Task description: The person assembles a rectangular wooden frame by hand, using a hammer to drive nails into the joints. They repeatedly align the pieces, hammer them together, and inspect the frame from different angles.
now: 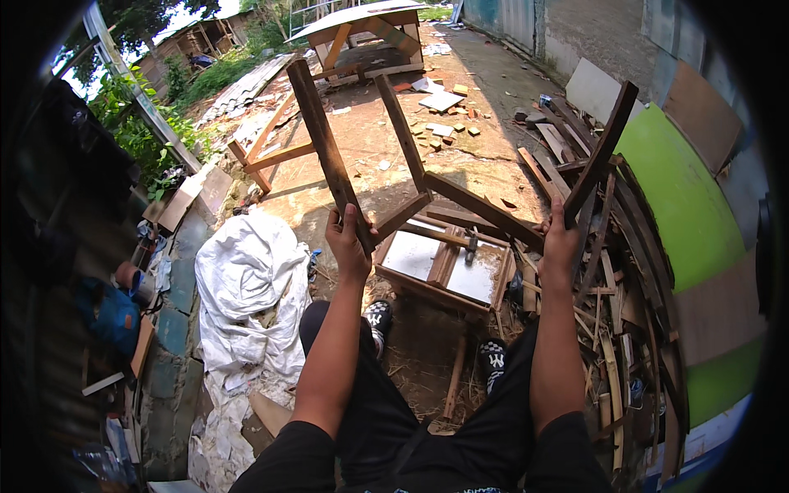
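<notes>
Both hands lift a dark wooden frame made of joined bars, with three long legs pointing up and away from me. My left hand is closed round the lower end of its left leg, thumb upward. Round the corner by the right leg, my right hand is closed too. Below the frame stands a low wooden box with white panels and a wooden divider across its top. On that top lies a hammer, its handle pointing left, partly behind the frame.
A crumpled white sheet lies left of my legs. Scrap wood is piled at right, beside leaning green boards. Several small wood blocks are scattered ahead, before a wooden structure with a pale top. Another wooden frame stands at left.
</notes>
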Available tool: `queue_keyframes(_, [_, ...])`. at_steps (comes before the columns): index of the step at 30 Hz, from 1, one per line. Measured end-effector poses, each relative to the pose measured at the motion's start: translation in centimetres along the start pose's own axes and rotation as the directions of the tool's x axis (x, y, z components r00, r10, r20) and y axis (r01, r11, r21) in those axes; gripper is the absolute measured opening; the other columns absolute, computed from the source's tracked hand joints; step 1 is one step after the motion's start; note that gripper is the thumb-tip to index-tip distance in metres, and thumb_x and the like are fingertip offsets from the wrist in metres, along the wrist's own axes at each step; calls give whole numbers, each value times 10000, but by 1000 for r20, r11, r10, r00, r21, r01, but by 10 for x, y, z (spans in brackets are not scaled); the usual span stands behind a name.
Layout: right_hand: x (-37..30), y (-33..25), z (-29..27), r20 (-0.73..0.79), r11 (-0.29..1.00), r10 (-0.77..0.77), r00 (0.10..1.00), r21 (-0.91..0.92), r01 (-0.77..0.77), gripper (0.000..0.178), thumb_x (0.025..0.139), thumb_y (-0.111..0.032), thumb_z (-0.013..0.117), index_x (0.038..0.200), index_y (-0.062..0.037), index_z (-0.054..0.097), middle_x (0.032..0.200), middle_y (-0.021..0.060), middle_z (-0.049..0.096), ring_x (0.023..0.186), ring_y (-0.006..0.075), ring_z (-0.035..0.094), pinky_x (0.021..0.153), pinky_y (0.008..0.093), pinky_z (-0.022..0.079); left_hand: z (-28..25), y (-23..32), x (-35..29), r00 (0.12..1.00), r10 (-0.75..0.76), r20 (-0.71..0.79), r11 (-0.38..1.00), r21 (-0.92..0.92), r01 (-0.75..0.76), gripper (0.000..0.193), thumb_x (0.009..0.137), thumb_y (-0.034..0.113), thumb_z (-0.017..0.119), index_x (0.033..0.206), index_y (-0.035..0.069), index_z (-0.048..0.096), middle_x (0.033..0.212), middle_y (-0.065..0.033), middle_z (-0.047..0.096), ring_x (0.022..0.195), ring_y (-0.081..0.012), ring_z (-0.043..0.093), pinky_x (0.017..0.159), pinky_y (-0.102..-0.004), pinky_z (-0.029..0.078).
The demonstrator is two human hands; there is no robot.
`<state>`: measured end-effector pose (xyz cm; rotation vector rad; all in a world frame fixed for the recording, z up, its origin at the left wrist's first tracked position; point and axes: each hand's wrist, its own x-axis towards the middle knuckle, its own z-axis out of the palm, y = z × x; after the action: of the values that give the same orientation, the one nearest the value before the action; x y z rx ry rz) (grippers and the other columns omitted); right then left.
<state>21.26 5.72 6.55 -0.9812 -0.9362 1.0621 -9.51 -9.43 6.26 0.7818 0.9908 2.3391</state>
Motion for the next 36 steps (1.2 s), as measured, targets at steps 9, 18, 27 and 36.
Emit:
queue_keyframes(9, [4, 13, -4, 240, 828, 301, 923, 413, -378, 240, 957, -290, 768, 959, -71, 669, 832, 15, 607, 737, 148, 638, 729, 330, 576, -22, 4, 6, 928, -267, 261, 910, -247, 332, 319, 1091, 379, 547, 1102, 68, 617, 700, -29, 558, 519, -115, 517, 590, -298, 453])
queue_keyframes(18, [-20, -4, 14, 450, 939, 198, 871, 169, -301, 463, 939, -186, 649, 1375, -32, 648, 1187, 101, 688, 1003, 193, 684, 845, 308, 546, -22, -2, 0, 825, -342, 450, 799, -323, 508, 403, 1104, 425, 491, 1222, 68, 636, 679, -30, 577, 492, -96, 514, 569, -276, 431])
queue_keyframes(27, [-26, -1, 15, 363, 977, 108, 926, 132, -166, 399, 945, -107, 636, 1326, 10, 650, 1083, 107, 721, 958, 157, 690, 872, 306, 535, -10, 0, -4, 871, -425, 247, 858, -198, 474, 338, 1087, 463, 530, 1069, 138, 624, 664, 24, 525, 495, -46, 464, 572, -251, 419])
queue_keyframes(36, [-13, 13, 2, 299, 951, 141, 944, 224, -213, 227, 914, -99, 684, 1114, 0, 727, 998, 36, 714, 979, 143, 672, 874, 293, 500, 26, 9, -21, 870, -476, 127, 879, 73, 470, 490, 1115, 517, 370, 1018, 78, 564, 663, -35, 514, 730, -257, 675, 919, -475, 576])
